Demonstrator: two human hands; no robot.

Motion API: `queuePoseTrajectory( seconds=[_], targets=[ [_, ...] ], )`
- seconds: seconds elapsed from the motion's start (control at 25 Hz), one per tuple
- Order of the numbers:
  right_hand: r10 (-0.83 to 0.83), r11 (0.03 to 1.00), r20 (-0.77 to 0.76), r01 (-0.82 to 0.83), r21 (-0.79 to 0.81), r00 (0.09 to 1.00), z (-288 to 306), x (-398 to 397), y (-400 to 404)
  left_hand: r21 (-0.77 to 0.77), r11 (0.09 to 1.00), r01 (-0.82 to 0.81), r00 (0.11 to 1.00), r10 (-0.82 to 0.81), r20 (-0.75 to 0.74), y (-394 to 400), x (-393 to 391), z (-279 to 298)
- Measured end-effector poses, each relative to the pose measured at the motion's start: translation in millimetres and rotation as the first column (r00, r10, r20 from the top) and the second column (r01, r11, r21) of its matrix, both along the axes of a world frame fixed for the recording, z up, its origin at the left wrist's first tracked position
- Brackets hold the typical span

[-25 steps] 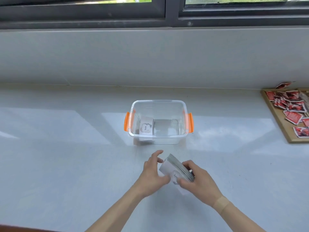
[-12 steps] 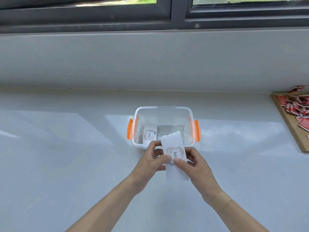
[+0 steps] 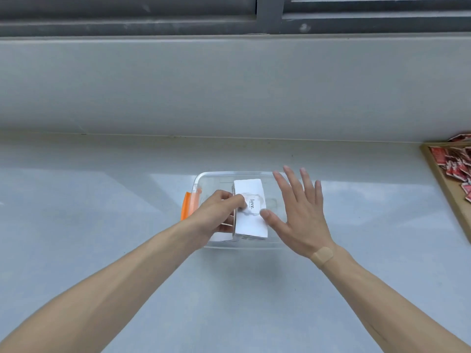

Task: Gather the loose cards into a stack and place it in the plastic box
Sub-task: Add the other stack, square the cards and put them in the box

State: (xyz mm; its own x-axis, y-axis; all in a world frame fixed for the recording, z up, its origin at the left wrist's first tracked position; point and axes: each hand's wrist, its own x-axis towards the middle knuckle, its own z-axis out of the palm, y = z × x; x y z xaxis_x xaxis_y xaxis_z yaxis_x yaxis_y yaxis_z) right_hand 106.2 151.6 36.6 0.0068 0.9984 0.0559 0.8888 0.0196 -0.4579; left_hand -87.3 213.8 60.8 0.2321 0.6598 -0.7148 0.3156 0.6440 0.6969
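A stack of white cards (image 3: pixel 250 209), its top card printed "love.", sits inside the clear plastic box (image 3: pixel 216 176) with orange side handles (image 3: pixel 189 208). My left hand (image 3: pixel 219 215) reaches into the box from the left and grips the stack's left edge, thumb on the top card. My right hand (image 3: pixel 297 212) hovers over the box's right side with fingers spread; its thumb tip touches the stack's right edge. Another white card lies in the box under my left hand, mostly hidden.
The box stands on a pale grey counter (image 3: pixel 102 250) below a window sill. At the far right edge a wooden tray (image 3: pixel 444 186) holds several red packets (image 3: pixel 456 164).
Both hands carried the stack forward from in front of the box into it. My right hand has let go and spread open; my left hand still holds the stack.
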Motion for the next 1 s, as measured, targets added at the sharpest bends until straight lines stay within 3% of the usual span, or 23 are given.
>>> queuePoseTrajectory(
  seconds=[0.28, 0.64, 0.84, 1.0],
  targets=[
    [0.065, 0.996, -0.009, -0.065, -0.064, 0.998, -20, 3, 6, -0.049, 0.99, 0.13, 0.967, -0.138, -0.217, 16, 17, -34],
    [0.051, 0.997, -0.024, -0.053, -0.055, 0.998, -22, 3, 6, -0.157, 0.977, 0.143, 0.979, -0.163, -0.123, 16, 52, -64],
    [0.038, 0.999, -0.038, -0.039, -0.035, 0.999, -25, 3, 6, -0.119, 0.983, 0.142, 0.978, -0.158, -0.134, 16, 54, -72],
    [0.025, 0.999, -0.051, -0.027, -0.033, 0.998, -25, 3, 6, 0.023, 0.945, 0.327, 0.878, -0.295, -0.376, 16, 56, -75]
  ],
)
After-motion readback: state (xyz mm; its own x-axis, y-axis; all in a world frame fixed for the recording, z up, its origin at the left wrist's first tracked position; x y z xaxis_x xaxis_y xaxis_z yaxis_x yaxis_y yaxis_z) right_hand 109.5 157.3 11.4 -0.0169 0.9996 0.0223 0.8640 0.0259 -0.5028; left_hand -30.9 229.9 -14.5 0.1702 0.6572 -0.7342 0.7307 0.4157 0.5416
